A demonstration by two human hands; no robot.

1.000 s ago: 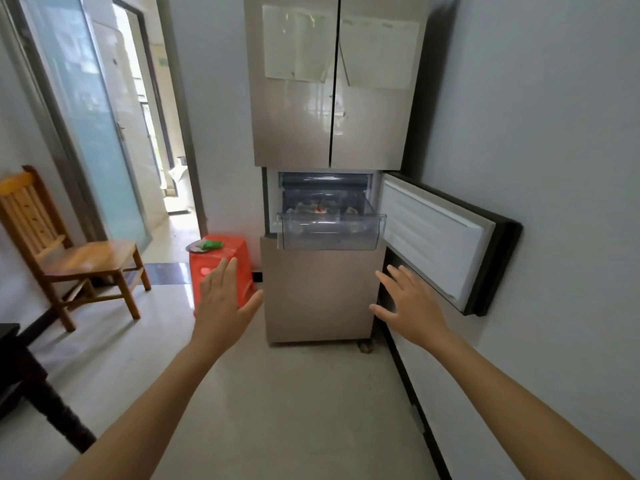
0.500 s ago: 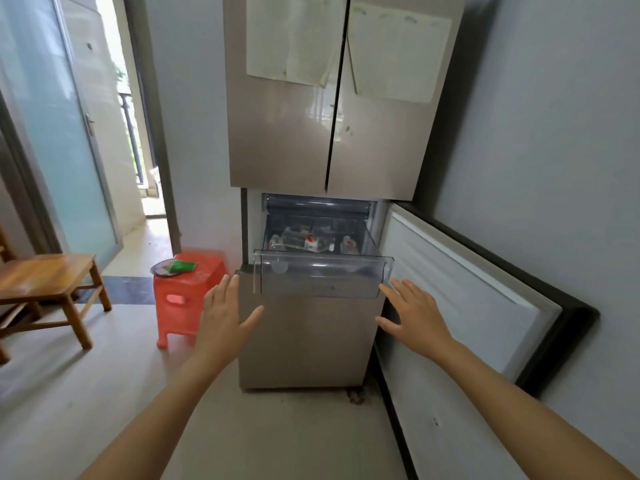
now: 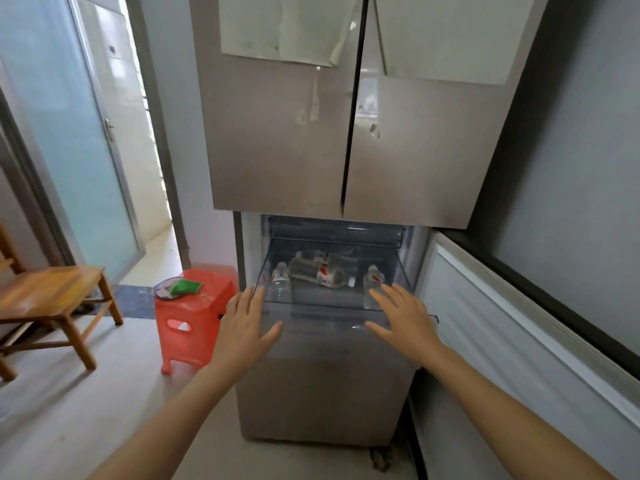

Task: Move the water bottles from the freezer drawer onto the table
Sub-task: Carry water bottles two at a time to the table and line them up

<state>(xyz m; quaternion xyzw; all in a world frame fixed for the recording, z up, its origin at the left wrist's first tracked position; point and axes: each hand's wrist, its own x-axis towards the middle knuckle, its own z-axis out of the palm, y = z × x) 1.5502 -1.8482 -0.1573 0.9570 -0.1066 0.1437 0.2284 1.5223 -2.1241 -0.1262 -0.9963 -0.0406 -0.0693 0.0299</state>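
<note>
Now that the person has closed in on the fridge since a second ago, the head view puts both hands at the pulled-out freezer drawer [image 3: 332, 306]. Left hand [image 3: 244, 327] and right hand [image 3: 403, 318] are empty, fingers spread, at its front lip. The water bottles [image 3: 322, 273] lie inside, untouched. No table in view; I'd say the first grab comes next.

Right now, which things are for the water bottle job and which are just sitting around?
For the job: water bottles, freezer drawer, left hand, right hand, both open and empty.

Just sitting around: red stool, wooden chair, green packet.
</note>
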